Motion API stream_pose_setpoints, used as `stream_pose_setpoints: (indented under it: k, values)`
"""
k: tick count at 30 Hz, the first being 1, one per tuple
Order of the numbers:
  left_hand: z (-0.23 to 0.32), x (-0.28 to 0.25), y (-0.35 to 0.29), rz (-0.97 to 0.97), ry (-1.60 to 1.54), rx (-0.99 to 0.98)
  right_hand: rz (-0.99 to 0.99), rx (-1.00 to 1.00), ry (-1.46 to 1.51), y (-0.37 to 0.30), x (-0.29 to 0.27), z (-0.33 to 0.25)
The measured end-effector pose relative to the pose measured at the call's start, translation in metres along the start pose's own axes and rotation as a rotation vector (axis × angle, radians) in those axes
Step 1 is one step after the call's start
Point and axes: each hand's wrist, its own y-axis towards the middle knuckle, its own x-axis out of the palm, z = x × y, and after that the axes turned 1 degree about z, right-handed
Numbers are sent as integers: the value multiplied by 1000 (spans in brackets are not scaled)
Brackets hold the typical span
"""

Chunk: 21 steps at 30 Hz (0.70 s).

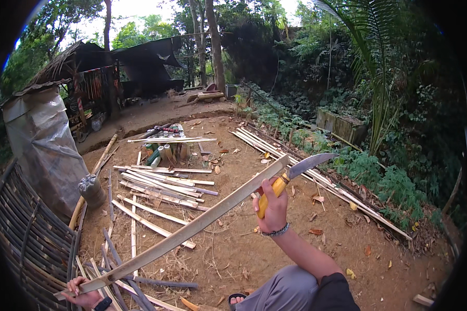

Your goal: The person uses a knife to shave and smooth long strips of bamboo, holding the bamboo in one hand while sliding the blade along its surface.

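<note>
Right hand (273, 207): fingers wrapped round the yellow handle of a curved knife (310, 165), blade sticking out past them, up and right. Left hand (84, 297): fingers gripping the low end of a long wooden strip (187, 228). Strip slants from there up to just beside the right fingers; can't tell from here if it touches them. Pile of slats (161, 186) on the ground, ahead of the left fingers. Longer slats (320, 180) beyond the right fingers.
</note>
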Motion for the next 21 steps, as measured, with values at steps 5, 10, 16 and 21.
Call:
stream_pose_setpoints:
  k: [5, 10, 16, 21]
  values:
    - [12, -12, 0, -138, 53, 28, 20, 71, 33, -3, 1, 6]
    - [-43, 32, -8, 461, 269, 341, 139, 268, -4, 6, -10, 40]
    - [-151, 77, -62, 412, 240, -163, 130, 517, 69, -9, -32, 109]
    - [-158, 57, -76, 251, 301, -211, 141, 664, 42, -57, -32, 155]
